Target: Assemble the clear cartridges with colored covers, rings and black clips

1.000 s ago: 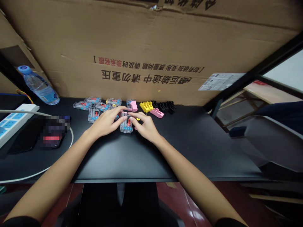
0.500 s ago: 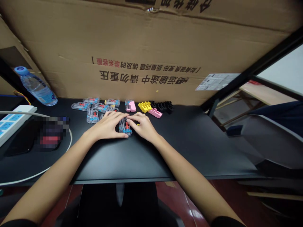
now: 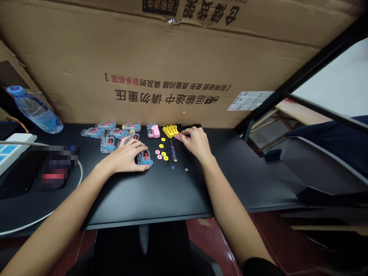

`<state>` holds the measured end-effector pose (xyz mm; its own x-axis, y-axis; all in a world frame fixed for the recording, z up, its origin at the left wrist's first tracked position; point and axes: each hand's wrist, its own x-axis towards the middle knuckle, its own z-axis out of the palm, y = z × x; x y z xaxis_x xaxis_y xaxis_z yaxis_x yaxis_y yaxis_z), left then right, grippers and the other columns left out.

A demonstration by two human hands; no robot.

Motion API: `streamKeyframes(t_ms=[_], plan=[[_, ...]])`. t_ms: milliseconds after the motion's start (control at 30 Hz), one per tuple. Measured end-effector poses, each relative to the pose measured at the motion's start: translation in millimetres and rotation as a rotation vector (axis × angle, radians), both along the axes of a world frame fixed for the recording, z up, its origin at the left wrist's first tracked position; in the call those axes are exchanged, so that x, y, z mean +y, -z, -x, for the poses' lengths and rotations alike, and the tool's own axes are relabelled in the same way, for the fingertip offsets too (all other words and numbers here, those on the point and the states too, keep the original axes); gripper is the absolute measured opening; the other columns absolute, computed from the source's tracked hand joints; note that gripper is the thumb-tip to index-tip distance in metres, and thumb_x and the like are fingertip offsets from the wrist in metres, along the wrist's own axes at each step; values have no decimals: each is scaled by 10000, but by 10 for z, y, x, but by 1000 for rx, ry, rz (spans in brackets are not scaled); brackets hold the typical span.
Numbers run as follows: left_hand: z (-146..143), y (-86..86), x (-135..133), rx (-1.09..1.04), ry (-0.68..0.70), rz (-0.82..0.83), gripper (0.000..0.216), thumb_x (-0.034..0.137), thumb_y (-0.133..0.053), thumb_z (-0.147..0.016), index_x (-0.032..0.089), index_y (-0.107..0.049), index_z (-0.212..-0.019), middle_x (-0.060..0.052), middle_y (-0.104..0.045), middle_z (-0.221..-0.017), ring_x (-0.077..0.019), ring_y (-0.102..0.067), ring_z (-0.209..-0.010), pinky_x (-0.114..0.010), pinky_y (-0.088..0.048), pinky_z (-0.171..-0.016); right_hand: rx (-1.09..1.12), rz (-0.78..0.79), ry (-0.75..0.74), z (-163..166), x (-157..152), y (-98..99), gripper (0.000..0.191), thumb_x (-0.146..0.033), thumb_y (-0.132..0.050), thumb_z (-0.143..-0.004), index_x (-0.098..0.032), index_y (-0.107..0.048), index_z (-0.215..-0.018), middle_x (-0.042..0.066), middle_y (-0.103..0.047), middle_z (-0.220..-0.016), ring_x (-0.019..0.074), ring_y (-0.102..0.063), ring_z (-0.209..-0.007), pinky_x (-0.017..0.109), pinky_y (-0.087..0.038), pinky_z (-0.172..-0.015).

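My left hand [image 3: 126, 156] lies over a small clear plastic toy gun [image 3: 144, 158] with red and blue parts inside, thumb at its near end and fingers along its far side. My right hand [image 3: 198, 143] reaches farther back, its thumb and fingers pinched on a pink plastic piece [image 3: 181, 137], which they partly cover. Left of that piece stands a yellow plastic piece [image 3: 170, 131]. Between my hands lie a screwdriver [image 3: 173, 150] and several yellow discs [image 3: 163, 154], pink discs [image 3: 157, 152] and black ones.
Several more clear toy guns [image 3: 107, 143] lie at the back left, with a pink-and-clear one [image 3: 153, 131] beside them. Black pieces [image 3: 188, 126] sit along the cardboard [image 3: 161, 57]. On the left are a water bottle [image 3: 37, 109], a power strip [image 3: 17, 147] and a cable.
My right hand has left the toy gun and moved right and back to the pink piece, uncovering the discs and screwdriver. My left hand stays at the toy gun. The view has shifted slightly.
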<state>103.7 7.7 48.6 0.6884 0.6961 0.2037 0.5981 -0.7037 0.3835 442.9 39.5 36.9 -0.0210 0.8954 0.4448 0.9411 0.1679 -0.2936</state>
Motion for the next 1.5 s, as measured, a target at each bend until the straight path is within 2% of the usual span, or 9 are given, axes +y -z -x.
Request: streamKeyframes(t_ms=[167, 300, 400, 567, 667, 833, 967, 1167, 1500], plan=[[10, 19, 8, 30, -4, -19, 605, 554, -753, -876, 241, -712, -1392, -118, -706, -1455, -416, -497, -1497, -700, -145, -1336, 33, 80, 49, -83, 36, 54, 370, -475, -695, -981, -206, -767, -736, 131, -718, -887, 256, -606, -804, 378, -462, -706], [-30, 6, -12, -24, -26, -53, 701, 540, -736, -916, 243, -603, -1537, -137, -625, -1579, -403, -437, -1561, -688, -137, -1351, 312, -20, -3, 119, -28, -72, 374, -490, -685, -963, -201, -732, -731, 78, -705, -768, 206, -600, -703, 361, -482, -706], [-75, -25, -32, -130, -89, -51, 661, 561, -619, -1033, 258, -519, -1612, -131, -665, -1527, -355, -475, -1542, -679, -134, -1356, 655, 8, -238, 428, -150, -152, 345, -517, -699, -956, -195, -764, -851, 53, -747, -785, 201, -645, -712, 352, -528, -710], [-127, -32, -28, -258, -126, 59, 644, 529, -587, -1071, 271, -448, -1645, -87, -773, -1352, -298, -638, -1390, -648, -144, -1351, 882, 393, -610, 895, -361, -115, 395, -594, -763, -927, -200, -788, -918, 37, -771, -823, 182, -661, -676, 330, -561, -637], [-131, -1, 4, -316, -165, 55, 601, 492, -647, -1033, 286, -511, -1581, -66, -797, -1272, -288, -714, -1272, -601, -259, -1316, 800, 411, -637, 910, -382, -83, 384, -561, -712, -981, -193, -807, -1034, 44, -790, -868, 171, -648, -650, 315, -535, -599], [-91, 60, 81, -317, -247, 9, 533, 464, -680, -1009, 262, -567, -1489, -86, -792, -1243, -304, -725, -1227, -613, -318, -1261, 339, 116, -488, 662, -276, -54, 166, -317, -699, -1007, -193, -810, -1006, 25, -742, -799, 177, -643, -720, 327, -499, -736], [-74, 77, 99, -309, -234, -16, 451, 404, -651, -1031, 276, -562, -1454, -88, -785, -1267, -293, -723, -1224, -621, -306, -1254, 138, 184, -534, 590, -213, 31, 90, -290, -781, -976, -204, -808, -961, 44, -725, -881, 204, -655, -851, 338, -484, -810], [-80, 17, 79, -322, -211, -31, 153, 269, -668, -1000, 274, -614, -1143, -32, -802, -1209, -256, -723, -1185, -568, -302, -1253, 103, 230, -550, 615, -166, 146, 88, -294, -781, -1000, -213, -811, -979, 50, -706, -920, 222, -647, -938, 347, -479, -864], [-97, -20, 46, -365, -158, -99, 149, 183, -641, -989, 260, -633, -1116, -47, -812, -1273, -253, -715, -1249, -547, -278, -1261, 120, 213, -547, 674, -194, 143, 120, -286, -705, -1052, -205, -790, -1027, 70, -731, -995, 232, -663, -974, 370, -495, -899]])
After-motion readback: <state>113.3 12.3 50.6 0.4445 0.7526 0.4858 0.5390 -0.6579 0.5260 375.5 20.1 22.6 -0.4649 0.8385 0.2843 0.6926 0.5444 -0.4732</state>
